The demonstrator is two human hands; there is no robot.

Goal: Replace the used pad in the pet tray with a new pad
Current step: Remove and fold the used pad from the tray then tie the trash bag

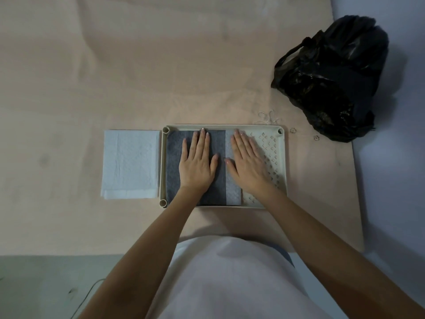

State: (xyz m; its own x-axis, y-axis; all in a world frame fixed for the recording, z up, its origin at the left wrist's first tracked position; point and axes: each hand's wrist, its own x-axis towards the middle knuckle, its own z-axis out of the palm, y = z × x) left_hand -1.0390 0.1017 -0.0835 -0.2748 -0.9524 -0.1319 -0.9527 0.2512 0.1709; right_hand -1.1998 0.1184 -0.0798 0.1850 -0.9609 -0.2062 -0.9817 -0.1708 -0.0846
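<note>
A cream pet tray (279,162) with a perforated floor lies on the beige surface. Inside it, a folded pad with a dark grey face (174,166) and a pale strip on its right side covers the tray's left and middle. My left hand (197,162) lies flat on the grey part, fingers straight. My right hand (247,162) lies flat over the pad's pale edge and the bare perforated floor. A folded white pad (131,164) lies just left of the tray, touching its rim.
A crumpled black plastic bag (333,77) sits at the back right, near the surface's right edge. Loose thread lies behind the tray's right corner. The beige surface ends close to my body; a grey floor with a cable shows at the lower left.
</note>
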